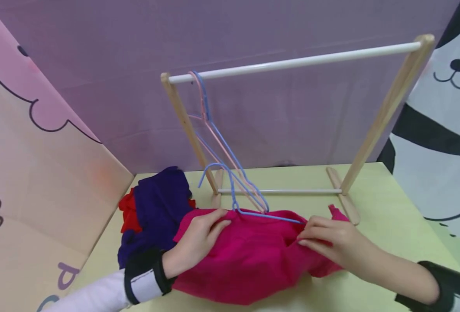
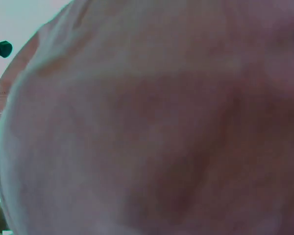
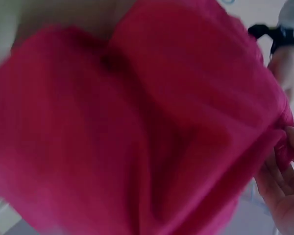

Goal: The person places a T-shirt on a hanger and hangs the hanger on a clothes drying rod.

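A bright pink garment (image 1: 245,260) lies bunched in front of me, with a blue hanger (image 1: 273,216) at its upper edge. The hanger's hook points up and left, and its right arm runs along the cloth to my right hand (image 1: 335,240). That hand pinches the garment's right side near the hanger's end. My left hand (image 1: 199,236) holds the upper left edge beside the hanger's neck, thumb and fingers together on the cloth. In the right wrist view the garment (image 3: 186,122) hangs in folds from my right hand (image 3: 284,200). A blurred reddish surface fills the left wrist view.
A wooden rack with a white rail (image 1: 292,65) stands behind. A pink hanger (image 1: 218,141) and a blue one hang at its left end. Dark blue cloth (image 1: 161,203) and red cloth (image 1: 128,212) lie piled at left. Printed panels surround the pale yellow table (image 1: 393,242).
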Demonstrator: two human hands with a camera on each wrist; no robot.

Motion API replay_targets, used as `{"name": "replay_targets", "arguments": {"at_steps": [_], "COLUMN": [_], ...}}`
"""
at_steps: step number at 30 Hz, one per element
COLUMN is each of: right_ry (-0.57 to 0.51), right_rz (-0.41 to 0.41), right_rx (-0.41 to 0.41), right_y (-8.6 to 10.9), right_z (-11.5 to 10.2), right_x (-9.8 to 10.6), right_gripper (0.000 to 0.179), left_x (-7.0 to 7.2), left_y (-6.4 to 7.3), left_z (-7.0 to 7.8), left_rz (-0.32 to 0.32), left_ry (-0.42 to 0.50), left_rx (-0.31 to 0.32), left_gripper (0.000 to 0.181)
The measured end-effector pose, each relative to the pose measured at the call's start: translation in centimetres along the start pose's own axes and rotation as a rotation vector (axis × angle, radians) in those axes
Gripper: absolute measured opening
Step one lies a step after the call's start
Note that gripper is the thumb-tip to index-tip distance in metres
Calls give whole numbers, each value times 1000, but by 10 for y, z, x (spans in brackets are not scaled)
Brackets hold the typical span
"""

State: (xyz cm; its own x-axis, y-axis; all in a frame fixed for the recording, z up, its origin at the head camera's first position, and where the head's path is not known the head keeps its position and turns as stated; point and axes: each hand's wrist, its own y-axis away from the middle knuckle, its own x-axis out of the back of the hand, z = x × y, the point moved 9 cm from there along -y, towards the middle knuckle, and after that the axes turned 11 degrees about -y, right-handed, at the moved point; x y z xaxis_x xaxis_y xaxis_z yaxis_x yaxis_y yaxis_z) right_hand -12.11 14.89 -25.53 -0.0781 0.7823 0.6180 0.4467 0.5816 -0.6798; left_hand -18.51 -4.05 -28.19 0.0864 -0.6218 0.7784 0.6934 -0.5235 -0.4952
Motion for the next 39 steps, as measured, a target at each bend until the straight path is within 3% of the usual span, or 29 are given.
{"name": "replay_targets", "arguments": {"at_steps": [6, 10, 14, 17, 21, 23, 28, 33, 36, 39], "right_ry": [-14, -81, -16, 53, -68, -111, -52, 37, 32, -51], "right_rz": [-61, -53, -63, -176, -341, -366, -256, -114, -68, -49], "right_rx": [25, -12, -119, -272, -427, -430, -398, -365, -352, -349], "right_y": [0, 1, 1, 5, 18, 22, 21, 16, 16, 20], "right_z": [-4, -3, 13, 40, 65, 67, 60, 52, 49, 47], "right_x": [-24, -14, 15, 27, 23, 18, 15, 16, 14, 7], "right_gripper": [14, 23, 45, 54, 38, 27, 18, 26, 28, 26], "left_x": [-7, -8, -3, 2, 3, 2, -1, -9, -16, -27], "left_y": [-1, 2, 4, 4, 3, 2, 0, -4, -7, -8], "left_z": [4, -1, -6, -7, -6, -5, -2, 7, 11, 12], "left_rz": [-35, -35, -14, 14, 29, 27, 18, -39, -107, -210], "left_ry": [115, 152, 157, 148, 161, 173, 208, 275, 320, 349], "left_rx": [0, 13, 14, 2, -11, -7, -4, -17, 1, 32], "left_gripper": [16, 18, 19, 21, 21, 20, 20, 15, 10, 8]}}
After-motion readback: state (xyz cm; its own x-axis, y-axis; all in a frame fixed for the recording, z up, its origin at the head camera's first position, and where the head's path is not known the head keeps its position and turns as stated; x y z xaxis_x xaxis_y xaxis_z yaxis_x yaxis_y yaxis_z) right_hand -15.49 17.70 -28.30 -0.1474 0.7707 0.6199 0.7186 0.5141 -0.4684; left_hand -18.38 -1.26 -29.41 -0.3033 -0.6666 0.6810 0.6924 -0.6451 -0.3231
